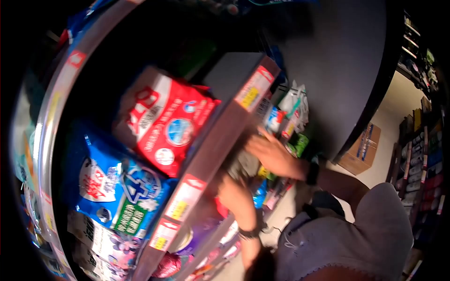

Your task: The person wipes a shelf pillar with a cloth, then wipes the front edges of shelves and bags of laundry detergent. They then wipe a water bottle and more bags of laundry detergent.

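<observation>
My right hand [272, 152], with a black band at the wrist, reaches into the lower shelf with its fingers apart. Beside it is a blurred pale package [243, 165]. My left hand [236, 197], wearing a dark bracelet, is at the near side of this package, its fingers smeared and partly lost in shadow. Above the hands runs the shelf edge [213, 140] with price labels. On the upper shelf lie a red bag [171, 124] and a blue bag [110, 182].
White and purple packs [110, 246] lie below the blue bag. A white bag [295, 105] and small colourful packs are beyond my right hand. A cardboard box [361, 149] stands on the floor at right, near another stocked shelf [417, 164].
</observation>
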{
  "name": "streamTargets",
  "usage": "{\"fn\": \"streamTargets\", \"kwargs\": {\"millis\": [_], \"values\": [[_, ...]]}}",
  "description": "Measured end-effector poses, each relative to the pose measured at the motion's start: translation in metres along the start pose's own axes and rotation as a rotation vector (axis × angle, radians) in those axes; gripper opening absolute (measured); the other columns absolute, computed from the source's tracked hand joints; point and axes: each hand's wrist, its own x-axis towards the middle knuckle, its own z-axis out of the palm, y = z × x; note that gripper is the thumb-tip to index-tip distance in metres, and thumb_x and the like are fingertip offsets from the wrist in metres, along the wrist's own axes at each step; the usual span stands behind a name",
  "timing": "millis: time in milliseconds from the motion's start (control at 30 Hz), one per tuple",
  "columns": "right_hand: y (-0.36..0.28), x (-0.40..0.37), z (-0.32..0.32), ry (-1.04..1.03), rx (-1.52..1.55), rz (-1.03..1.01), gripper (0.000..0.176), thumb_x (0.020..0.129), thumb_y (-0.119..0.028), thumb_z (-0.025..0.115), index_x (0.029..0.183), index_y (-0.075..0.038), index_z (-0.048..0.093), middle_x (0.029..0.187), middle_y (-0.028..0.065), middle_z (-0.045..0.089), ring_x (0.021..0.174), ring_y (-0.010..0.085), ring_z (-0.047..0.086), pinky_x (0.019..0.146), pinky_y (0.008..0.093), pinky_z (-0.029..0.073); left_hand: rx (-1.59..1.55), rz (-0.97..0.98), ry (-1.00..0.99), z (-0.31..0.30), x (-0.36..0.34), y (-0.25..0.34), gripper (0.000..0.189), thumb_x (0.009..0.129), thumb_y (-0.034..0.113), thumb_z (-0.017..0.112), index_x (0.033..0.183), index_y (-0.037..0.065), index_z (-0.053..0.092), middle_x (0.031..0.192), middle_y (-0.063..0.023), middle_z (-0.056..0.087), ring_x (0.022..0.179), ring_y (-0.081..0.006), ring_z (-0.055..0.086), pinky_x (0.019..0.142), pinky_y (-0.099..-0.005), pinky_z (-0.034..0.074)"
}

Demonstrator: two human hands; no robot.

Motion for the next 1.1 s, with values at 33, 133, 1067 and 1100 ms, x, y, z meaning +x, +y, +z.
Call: {"fn": "streamTargets", "kwargs": {"millis": [33,133,1067,1100], "values": [[0.022,0.021,-0.001,-0.027,-0.003,0.018,0.038,0.081,-0.008,0.055,0.118,-0.003,0.061,0.123,0.0155,0.059,0.121,0.0293,0.053,0.107,0.0475,0.034,-0.082,-0.018,-0.132,0.003,0.014,0.01,0.05,0.08,0.033,0.072,0.117,0.004,0.057,0.087,-0.0248,0.066,0.075,-0.0411,0.066,0.064,-0.049,0.053],[0.086,0.062,0.016,0.113,0.069,0.046,0.034,0.078,-0.013,0.06,0.11,-0.003,0.064,0.115,0.0174,0.062,0.111,0.0339,0.056,0.098,0.0425,0.043,0.002,0.344,0.416,0.042,0.056,0.038,0.054,0.086,0.032,0.064,0.131,0.007,0.05,0.087,-0.0218,0.068,0.066,-0.038,0.065,0.058,-0.0458,0.054],[0.115,-0.012,-0.01,-0.129,0.28,0.1,0.047,0.085,-0.01,0.051,0.132,-0.001,0.05,0.137,0.0201,0.047,0.132,0.0323,0.041,0.115,0.0483,0.024,0.191,-0.084,0.159,0.042,0.01,0.125,0.052,0.074,0.018,0.074,0.121,0.007,0.055,0.11,-0.0264,0.056,0.087,-0.0432,0.063,0.064,-0.0464,0.053],[0.111,-0.029,-0.011,-0.017,0.308,0.107,0.049,0.084,-0.009,0.052,0.131,0.001,0.05,0.139,0.0214,0.046,0.135,0.0316,0.038,0.116,0.0495,0.02,0.157,-0.025,0.212,0.042,-0.004,0.129,0.052,0.073,0.015,0.075,0.12,0.006,0.055,0.122,-0.0252,0.051,0.094,-0.043,0.062,0.067,-0.0464,0.053]]}}
